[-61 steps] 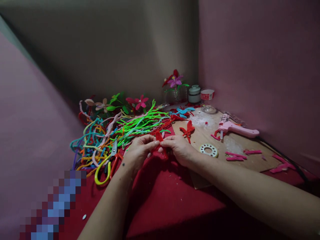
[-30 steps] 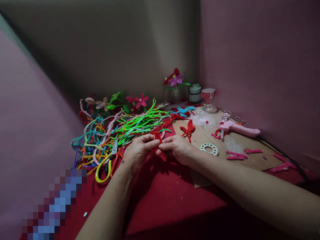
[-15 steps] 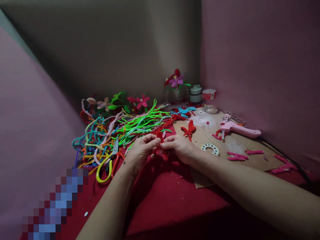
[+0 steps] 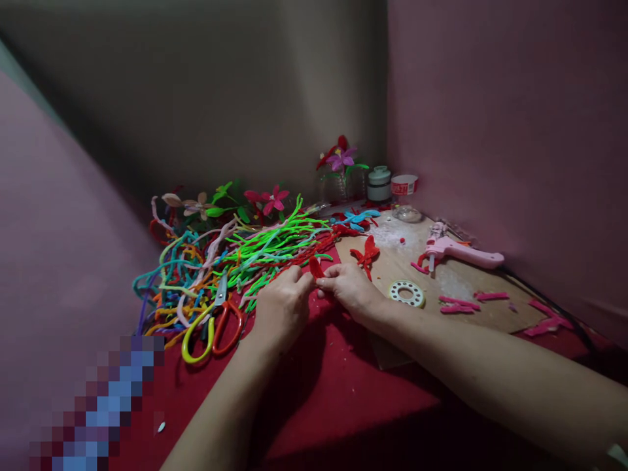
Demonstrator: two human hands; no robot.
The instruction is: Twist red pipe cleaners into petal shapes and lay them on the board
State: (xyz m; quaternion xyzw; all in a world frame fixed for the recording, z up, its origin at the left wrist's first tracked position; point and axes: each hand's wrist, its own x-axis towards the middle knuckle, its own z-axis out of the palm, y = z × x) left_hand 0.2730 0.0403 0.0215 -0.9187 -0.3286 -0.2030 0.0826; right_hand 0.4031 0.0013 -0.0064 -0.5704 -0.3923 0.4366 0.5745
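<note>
A red pipe-cleaner petal [image 4: 316, 267] stands up between my two hands, its lower part hidden by the fingers. My left hand [image 4: 285, 297] is closed, with thumb and fingers pressed on the petal from the left. From the right, my right hand [image 4: 349, 288] pinches it near its base. Just beyond my right hand, a red pipe-cleaner flower [image 4: 366, 255] lies on the cardboard [image 4: 419, 261]. Scissors [image 4: 222, 314] with one yellow and one red handle lie left of my left hand.
Bright green pipe cleaners [image 4: 279, 237] and a tangle of coloured ones [image 4: 184, 275] cover the left. A pink glue gun [image 4: 464, 252], a white ring with holes [image 4: 406, 294] and pink strips [image 4: 458, 305] lie on the right. Finished flowers [image 4: 339, 158] stand at the back.
My left hand has turned over, its back now facing up, and has closed further around the petal. The whole view has shifted slightly, showing more of the scissors' red handle.
</note>
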